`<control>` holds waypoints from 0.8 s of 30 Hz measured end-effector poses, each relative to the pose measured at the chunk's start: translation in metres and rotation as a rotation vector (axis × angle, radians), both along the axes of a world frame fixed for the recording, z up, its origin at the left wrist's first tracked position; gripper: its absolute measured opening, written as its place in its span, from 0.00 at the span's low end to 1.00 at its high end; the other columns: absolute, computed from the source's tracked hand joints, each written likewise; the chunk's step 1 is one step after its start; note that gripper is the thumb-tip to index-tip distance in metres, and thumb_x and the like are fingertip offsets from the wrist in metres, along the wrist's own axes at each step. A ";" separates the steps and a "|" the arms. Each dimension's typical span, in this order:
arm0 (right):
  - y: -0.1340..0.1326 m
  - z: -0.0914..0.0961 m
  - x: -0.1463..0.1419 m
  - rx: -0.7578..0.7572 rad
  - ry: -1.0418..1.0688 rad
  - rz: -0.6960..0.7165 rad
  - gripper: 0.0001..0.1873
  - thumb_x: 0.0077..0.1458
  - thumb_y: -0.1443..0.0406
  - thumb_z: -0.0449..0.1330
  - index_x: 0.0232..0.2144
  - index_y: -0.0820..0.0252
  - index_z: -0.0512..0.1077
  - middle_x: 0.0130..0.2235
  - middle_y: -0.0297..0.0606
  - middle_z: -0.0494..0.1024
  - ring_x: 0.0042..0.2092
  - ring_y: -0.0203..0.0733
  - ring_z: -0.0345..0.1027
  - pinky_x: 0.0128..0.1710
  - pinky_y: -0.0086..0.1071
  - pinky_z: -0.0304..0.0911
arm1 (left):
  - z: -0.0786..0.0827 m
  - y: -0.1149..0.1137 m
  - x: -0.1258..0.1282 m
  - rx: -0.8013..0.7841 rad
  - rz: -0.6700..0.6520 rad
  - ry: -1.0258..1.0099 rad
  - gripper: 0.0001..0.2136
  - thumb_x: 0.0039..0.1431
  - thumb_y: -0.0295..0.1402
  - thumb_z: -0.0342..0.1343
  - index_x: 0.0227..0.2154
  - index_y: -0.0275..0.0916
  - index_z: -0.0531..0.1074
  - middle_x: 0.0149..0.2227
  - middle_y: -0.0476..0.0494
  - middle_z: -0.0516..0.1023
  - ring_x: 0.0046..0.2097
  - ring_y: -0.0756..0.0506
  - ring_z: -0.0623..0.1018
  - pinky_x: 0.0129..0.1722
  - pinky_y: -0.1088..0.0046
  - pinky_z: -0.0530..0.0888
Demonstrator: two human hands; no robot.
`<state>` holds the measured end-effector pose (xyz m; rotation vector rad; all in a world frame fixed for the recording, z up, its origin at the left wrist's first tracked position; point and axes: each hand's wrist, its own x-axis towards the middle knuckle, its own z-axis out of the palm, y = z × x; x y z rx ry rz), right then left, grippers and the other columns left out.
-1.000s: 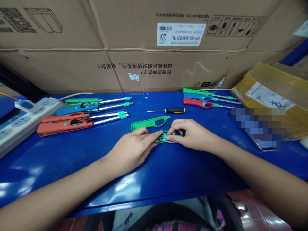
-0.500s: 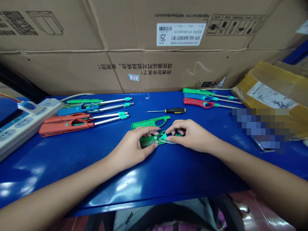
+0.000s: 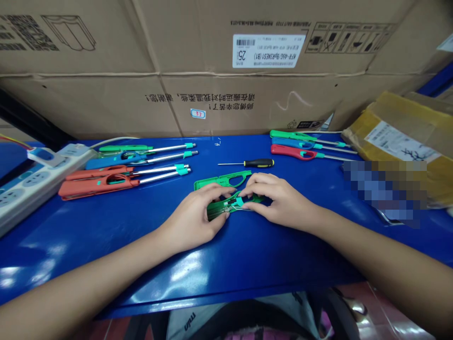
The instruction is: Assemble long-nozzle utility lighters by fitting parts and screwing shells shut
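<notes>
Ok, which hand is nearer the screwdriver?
Right. The right hand is just on the near side of the screwdriver handle; the left hand is farther off, leftward, with a green lighter shell half between it and the tool.

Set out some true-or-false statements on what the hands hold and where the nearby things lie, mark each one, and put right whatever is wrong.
1. The left hand holds an opened green lighter. True.
2. The right hand grips the screwdriver. False: the screwdriver lies on the blue table beyond the hands; the right hand is at the opened green lighter.
3. A loose green cover lies between the screwdriver and the opened green lighter. True.
4. The power strip is at the right edge. False: it is at the left edge.
5. A red lighter lies beyond the right hand. True.
</notes>
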<state>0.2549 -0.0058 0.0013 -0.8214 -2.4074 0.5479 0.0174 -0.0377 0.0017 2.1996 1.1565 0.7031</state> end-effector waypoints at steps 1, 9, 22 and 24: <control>0.000 -0.001 0.000 0.038 -0.019 0.009 0.08 0.59 0.66 0.66 0.42 0.60 0.76 0.41 0.39 0.77 0.45 0.43 0.71 0.47 0.38 0.64 | 0.002 -0.001 0.000 0.007 -0.012 0.016 0.21 0.57 0.26 0.57 0.54 0.38 0.73 0.50 0.41 0.78 0.51 0.41 0.78 0.52 0.62 0.75; 0.000 -0.008 -0.003 0.121 -0.061 0.054 0.08 0.63 0.64 0.63 0.45 0.57 0.73 0.44 0.39 0.77 0.48 0.43 0.71 0.47 0.39 0.59 | 0.000 -0.002 0.005 -0.006 -0.038 -0.008 0.15 0.61 0.32 0.57 0.51 0.37 0.74 0.48 0.41 0.80 0.49 0.42 0.80 0.49 0.65 0.75; 0.005 0.007 0.009 0.126 -0.140 0.035 0.08 0.62 0.61 0.63 0.42 0.57 0.77 0.42 0.41 0.73 0.46 0.44 0.67 0.45 0.38 0.59 | -0.005 0.003 0.006 -0.139 0.077 -0.209 0.12 0.63 0.36 0.57 0.47 0.38 0.76 0.38 0.44 0.82 0.37 0.45 0.79 0.38 0.69 0.75; 0.007 0.007 0.010 0.143 -0.160 0.054 0.09 0.63 0.61 0.61 0.44 0.57 0.78 0.42 0.41 0.73 0.45 0.44 0.67 0.43 0.37 0.59 | -0.004 0.003 0.006 -0.160 0.082 -0.238 0.12 0.63 0.36 0.58 0.47 0.37 0.76 0.38 0.44 0.82 0.37 0.45 0.79 0.37 0.69 0.74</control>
